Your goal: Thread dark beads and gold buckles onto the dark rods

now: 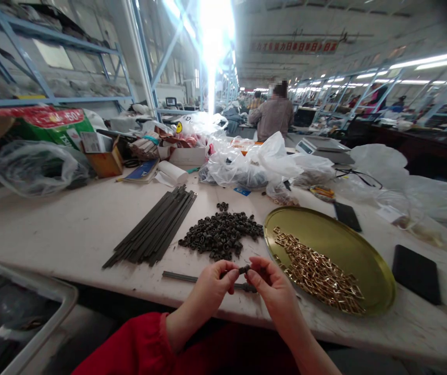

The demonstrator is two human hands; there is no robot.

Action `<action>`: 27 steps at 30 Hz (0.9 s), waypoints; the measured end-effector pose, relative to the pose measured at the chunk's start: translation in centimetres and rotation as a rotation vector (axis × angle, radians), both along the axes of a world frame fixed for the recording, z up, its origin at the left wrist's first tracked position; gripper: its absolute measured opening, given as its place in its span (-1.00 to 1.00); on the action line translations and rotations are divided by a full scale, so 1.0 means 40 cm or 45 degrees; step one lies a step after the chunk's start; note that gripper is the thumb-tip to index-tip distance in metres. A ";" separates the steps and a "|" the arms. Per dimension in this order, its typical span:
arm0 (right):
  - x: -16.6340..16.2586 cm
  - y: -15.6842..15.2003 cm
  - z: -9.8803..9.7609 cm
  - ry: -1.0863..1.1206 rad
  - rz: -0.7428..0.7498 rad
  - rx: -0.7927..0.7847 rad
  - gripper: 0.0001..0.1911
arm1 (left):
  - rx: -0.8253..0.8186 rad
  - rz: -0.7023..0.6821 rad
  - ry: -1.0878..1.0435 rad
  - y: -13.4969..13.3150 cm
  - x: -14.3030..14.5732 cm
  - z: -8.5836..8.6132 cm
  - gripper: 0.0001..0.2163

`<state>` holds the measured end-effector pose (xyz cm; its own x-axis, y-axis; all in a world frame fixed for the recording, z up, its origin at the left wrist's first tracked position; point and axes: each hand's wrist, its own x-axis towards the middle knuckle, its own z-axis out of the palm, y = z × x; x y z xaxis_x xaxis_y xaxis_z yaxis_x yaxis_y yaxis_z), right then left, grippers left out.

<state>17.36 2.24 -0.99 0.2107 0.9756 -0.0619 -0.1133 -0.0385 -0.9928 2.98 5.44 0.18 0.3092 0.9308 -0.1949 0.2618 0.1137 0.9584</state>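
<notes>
My left hand and my right hand meet at the table's near edge, both pinched on a small dark ring-shaped piece held between their fingertips. Just beneath them a single thin dark rod lies flat on the table. A heap of the same small dark pieces sits right behind my hands. To its left lies a bundle of long dark rods. On the right, a round gold tray holds many small brass-coloured clips.
A white bin's rim is at the lower left. Clear plastic bags, cardboard boxes and a scale crowd the back of the table. Two flat black objects lie right of the tray. A person sits farther back, facing away.
</notes>
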 end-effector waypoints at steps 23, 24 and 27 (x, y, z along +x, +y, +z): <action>0.005 -0.023 -0.062 -0.155 0.015 -0.099 -0.71 | 0.054 -0.132 0.333 -0.022 -0.002 -0.012 -0.76; 0.006 -0.023 -0.062 -0.141 0.044 -0.108 -0.71 | 0.052 -0.143 0.336 -0.023 -0.003 -0.015 -0.75; 0.008 -0.023 -0.053 -0.095 0.154 -0.133 -0.71 | 0.065 -0.182 0.349 -0.023 -0.007 -0.020 -0.76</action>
<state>17.67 1.33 -3.10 0.0999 0.9832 -0.1531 -0.0276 -0.1510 -0.9881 2.71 4.50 -0.62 0.3802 0.8923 -0.2435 0.5211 0.0108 0.8534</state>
